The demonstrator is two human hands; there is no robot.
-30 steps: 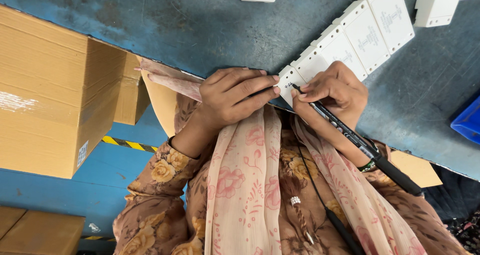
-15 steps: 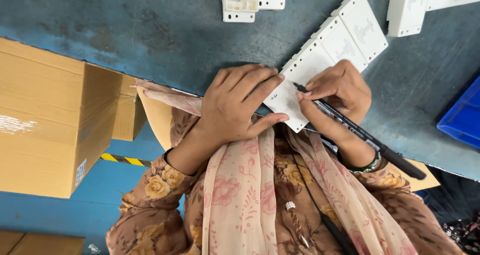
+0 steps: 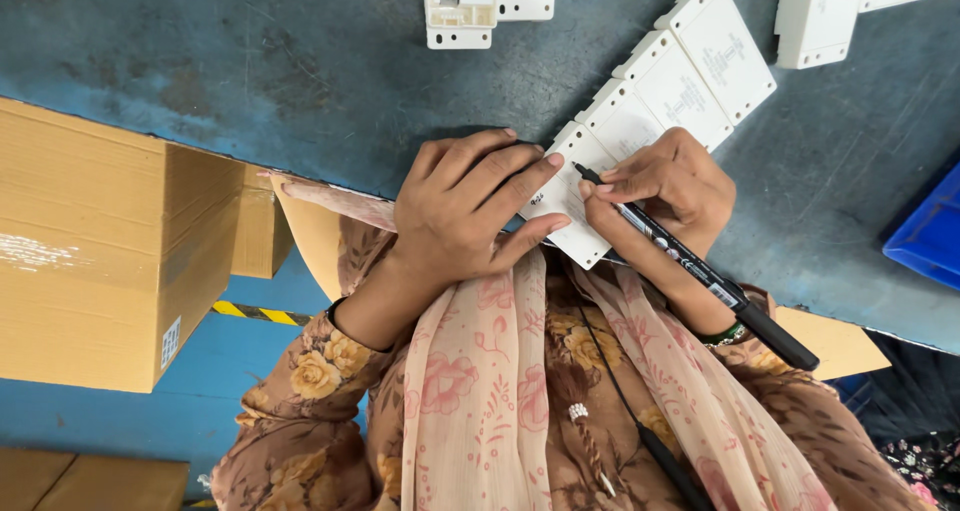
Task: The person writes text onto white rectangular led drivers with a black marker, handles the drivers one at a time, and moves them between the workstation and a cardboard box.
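Observation:
A row of several flat white plastic units (image 3: pixel 668 96) lies diagonally on the blue worktable (image 3: pixel 250 61). My left hand (image 3: pixel 470 206) rests flat on the nearest unit (image 3: pixel 566 199) at the table's near edge, fingers spread over it. My right hand (image 3: pixel 670 193) grips a black marker pen (image 3: pixel 700 271), its tip touching that same unit's face. The pen's capped end points down to the right past my wrist. My floral sleeves and a pink scarf fill the lower middle of the view.
A large cardboard box (image 3: pixel 100 251) stands at the left, partly under the table edge. More white plastic parts (image 3: pixel 460 1) lie at the far edge, another (image 3: pixel 820 16) at top right. A blue bin (image 3: pixel 930 231) sits at the right edge.
My view has shifted so the row of units sits lower and nearer. My left hand has spread wider over the nearest unit, and the pen tip has moved onto its face.

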